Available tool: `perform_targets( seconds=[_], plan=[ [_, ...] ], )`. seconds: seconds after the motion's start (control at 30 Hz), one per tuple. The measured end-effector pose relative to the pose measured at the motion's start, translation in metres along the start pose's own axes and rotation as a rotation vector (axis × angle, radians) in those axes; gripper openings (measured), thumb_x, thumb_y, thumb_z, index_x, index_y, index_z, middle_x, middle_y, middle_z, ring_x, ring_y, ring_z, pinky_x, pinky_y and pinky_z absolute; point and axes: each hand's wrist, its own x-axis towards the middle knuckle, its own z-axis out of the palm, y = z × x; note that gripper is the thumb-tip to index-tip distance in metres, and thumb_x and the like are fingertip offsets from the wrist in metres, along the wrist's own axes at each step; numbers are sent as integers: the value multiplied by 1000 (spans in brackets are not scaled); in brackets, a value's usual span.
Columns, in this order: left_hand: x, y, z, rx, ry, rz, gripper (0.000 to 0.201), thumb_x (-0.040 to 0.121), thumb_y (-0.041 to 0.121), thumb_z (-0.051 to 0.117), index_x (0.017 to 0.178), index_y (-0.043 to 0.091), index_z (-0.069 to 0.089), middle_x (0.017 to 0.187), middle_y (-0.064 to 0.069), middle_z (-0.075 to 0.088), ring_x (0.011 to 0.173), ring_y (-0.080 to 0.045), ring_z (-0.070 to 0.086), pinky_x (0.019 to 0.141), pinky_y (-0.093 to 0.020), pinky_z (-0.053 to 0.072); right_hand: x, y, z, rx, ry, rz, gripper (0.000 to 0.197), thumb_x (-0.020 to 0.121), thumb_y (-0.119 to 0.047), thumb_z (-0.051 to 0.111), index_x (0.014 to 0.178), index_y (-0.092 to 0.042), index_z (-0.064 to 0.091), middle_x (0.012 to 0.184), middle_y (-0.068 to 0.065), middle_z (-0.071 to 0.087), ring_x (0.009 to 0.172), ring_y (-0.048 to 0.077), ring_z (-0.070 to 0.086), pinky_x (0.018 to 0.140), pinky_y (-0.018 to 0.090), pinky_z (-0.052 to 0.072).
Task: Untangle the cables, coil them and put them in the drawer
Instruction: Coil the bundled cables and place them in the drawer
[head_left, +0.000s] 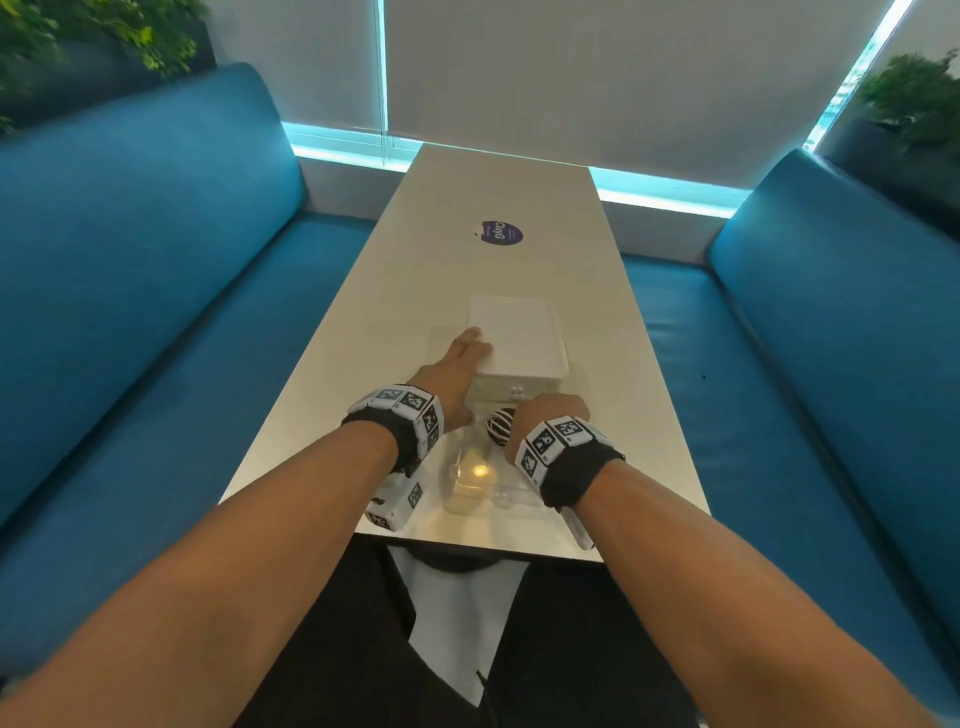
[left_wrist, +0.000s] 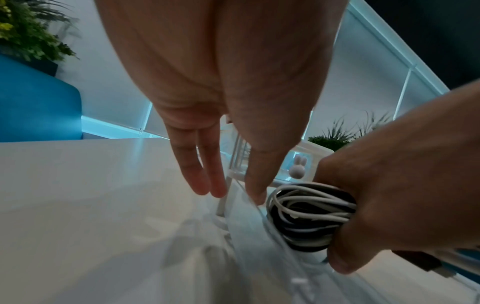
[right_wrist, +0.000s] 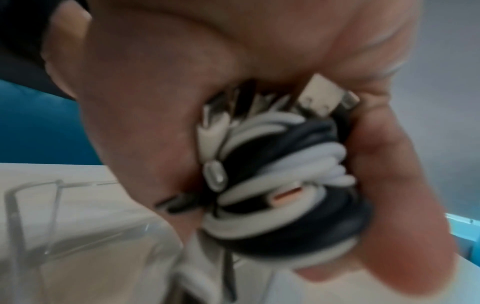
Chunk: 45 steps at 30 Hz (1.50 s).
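My right hand (head_left: 545, 415) grips a coiled bundle of black and white cables (head_left: 500, 425) just above the pulled-out clear drawer (head_left: 467, 486). The bundle (left_wrist: 309, 216) fills the fist, and its plugs stick out between fingers and palm in the right wrist view (right_wrist: 280, 179). My left hand (head_left: 462, 364) lies flat with straight fingers against the left side of the white drawer box (head_left: 519, 338). In the left wrist view the left fingertips (left_wrist: 207, 185) reach down beside the clear drawer wall (left_wrist: 249, 222). A small white rabbit-shaped knob (left_wrist: 298, 167) shows on the box front.
The box stands on a long pale table (head_left: 519, 208) with a purple round sticker (head_left: 500, 233) farther back. Blue benches (head_left: 130, 260) flank the table on both sides. Plants (head_left: 914, 98) stand behind the benches. A tagged white block (head_left: 397, 506) sits at the table's near edge.
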Motion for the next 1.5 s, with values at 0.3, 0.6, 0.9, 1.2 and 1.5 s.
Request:
perform_targets(
  seconds=[0.3,0.6,0.9,1.2,1.5],
  plan=[
    [3,0,12,-40,39,17,96,76,3,74,150,26,18,160,18,-13,96,-34,66,77,-37,53,16,-10,3,99,63,30,26,102,-29,39,118,-24,59,115,-1,65,112,21,61,85,31,45],
    [9,-4,10,-146,8,14,90,82,17,70,154,25,17,161,18,-11,125,-29,54,98,-43,49,26,-11,8,456,-116,175,34,83,-54,55,98,-24,58,91,-2,65,85,21,64,71,29,47],
    [12,9,18,-4,116,-39,77,75,9,75,134,24,27,160,11,-5,83,-38,65,75,-46,56,23,-8,4,608,-227,64,21,96,-27,51,78,-18,58,87,4,64,72,20,56,67,30,44],
    [16,4,21,-41,162,-2,70,82,10,67,138,21,27,157,11,0,84,-38,64,78,-47,55,19,-21,11,428,-194,8,27,99,-16,50,121,-7,62,124,11,64,114,27,61,91,31,48],
    [24,26,12,159,184,-118,86,72,12,80,136,20,23,154,-4,4,69,-35,59,61,-40,52,29,-21,23,441,-142,-58,34,104,-22,38,123,-4,61,127,15,62,118,33,58,95,38,46]
  ],
)
